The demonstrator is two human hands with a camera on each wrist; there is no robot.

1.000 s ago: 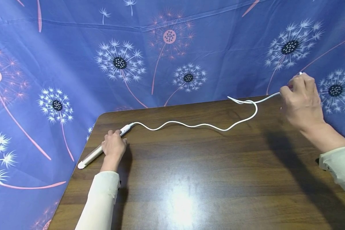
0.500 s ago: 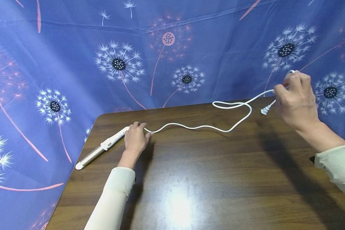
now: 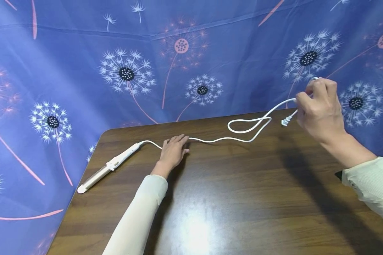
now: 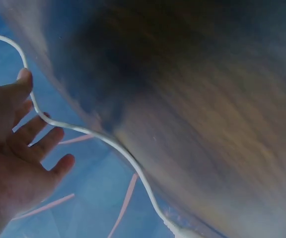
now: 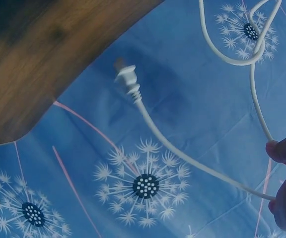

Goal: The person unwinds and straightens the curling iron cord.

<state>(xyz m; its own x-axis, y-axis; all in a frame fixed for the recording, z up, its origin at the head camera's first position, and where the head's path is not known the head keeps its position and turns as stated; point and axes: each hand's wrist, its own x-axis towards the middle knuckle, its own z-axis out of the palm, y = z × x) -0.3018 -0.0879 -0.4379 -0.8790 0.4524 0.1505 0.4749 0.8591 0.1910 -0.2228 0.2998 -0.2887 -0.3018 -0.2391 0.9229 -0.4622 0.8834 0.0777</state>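
Observation:
A white curling iron point(image 3: 115, 161) with a gold barrel lies slantwise on the left part of the table. Its white power cord point(image 3: 223, 139) runs from the handle end toward the right, looping near the back edge. My left hand point(image 3: 173, 153) rests along the cord a short way past the handle; in the left wrist view its fingers point(image 4: 44, 142) are loosely spread beside the cord. Raised over the back right of the table, my right hand point(image 3: 322, 109) pinches the cord. The two-pin plug point(image 5: 127, 79) dangles from a short length of cord below that hand.
The brown wooden table point(image 3: 229, 191) has a rounded back left corner close beyond the curling iron. Behind it hangs a blue cloth point(image 3: 242, 67) printed with dandelions. A bright glare spot shows on the tabletop near the front.
My left hand has left the curling iron's handle and slid right along the cord. My right hand keeps its pinch, the plug now hanging in sight, and the cord's loop has widened.

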